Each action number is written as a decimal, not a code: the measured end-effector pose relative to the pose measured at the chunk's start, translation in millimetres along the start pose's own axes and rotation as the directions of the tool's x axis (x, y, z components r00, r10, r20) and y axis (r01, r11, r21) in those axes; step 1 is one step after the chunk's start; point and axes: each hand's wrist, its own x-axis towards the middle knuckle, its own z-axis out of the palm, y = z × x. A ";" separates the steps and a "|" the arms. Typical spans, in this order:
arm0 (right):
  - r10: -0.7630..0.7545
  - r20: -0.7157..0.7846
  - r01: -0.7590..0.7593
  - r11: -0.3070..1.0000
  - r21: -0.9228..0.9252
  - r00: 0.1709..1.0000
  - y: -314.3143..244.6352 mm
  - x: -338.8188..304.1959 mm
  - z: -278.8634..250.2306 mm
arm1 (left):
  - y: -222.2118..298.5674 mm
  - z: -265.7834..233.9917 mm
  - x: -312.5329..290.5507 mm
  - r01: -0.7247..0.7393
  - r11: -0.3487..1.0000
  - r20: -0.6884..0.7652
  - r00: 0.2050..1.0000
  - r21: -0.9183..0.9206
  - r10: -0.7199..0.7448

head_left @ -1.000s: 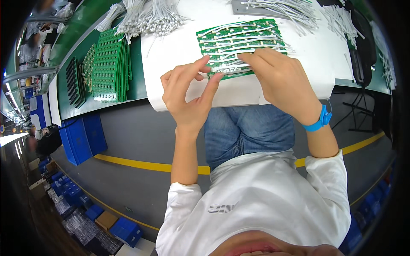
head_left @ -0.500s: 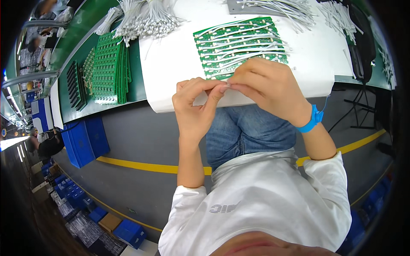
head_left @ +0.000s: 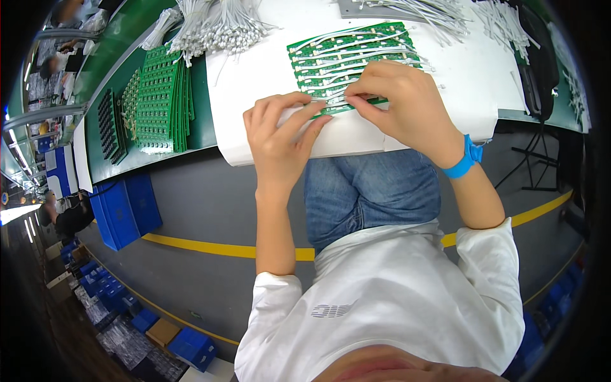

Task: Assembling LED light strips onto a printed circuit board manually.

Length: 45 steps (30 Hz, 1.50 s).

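A green circuit board panel lies on the white table cover, with rows of white cables across it. At the panel's near edge, my right hand pinches a thin white cable between thumb and forefinger. Its fingertips are just above the lowest row, and the hand hides the panel's near right part. My left hand rests at the near left corner, fingertips against the board and thumb spread away from them. Whether a cable end lies under those left fingertips is too small to tell.
Bundles of white cables lie at the back left, and more loose cables at the back right on a grey plate. Stacked green boards stand on the left. A blue bin sits below the table's left side.
Both hands have moved from in front of the panel's near edge onto it. They have drawn apart, the left one going leftward. The left thumb and fingers have spread.
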 end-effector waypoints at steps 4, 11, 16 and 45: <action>0.068 0.100 -0.070 0.997 0.011 0.993 3.1 1.8 3.6 | -10.4 11.4 -5.4 -0.064 0.996 -0.018 0.998 -0.062 0.063; 0.119 0.172 -0.132 0.989 0.066 0.978 -1.0 4.4 7.7 | -13.6 12.9 -8.2 -0.121 0.988 -0.043 0.992 -0.100 0.117; 0.111 0.111 -0.118 0.991 0.062 0.988 -2.9 -0.1 14.5 | -12.1 5.9 -8.7 -0.098 0.987 0.035 0.994 -0.126 0.103; 0.101 0.137 -0.104 0.994 0.015 0.985 -12.8 -0.9 26.0 | 38.2 2.1 -37.9 0.091 0.994 0.090 0.992 -0.068 -0.085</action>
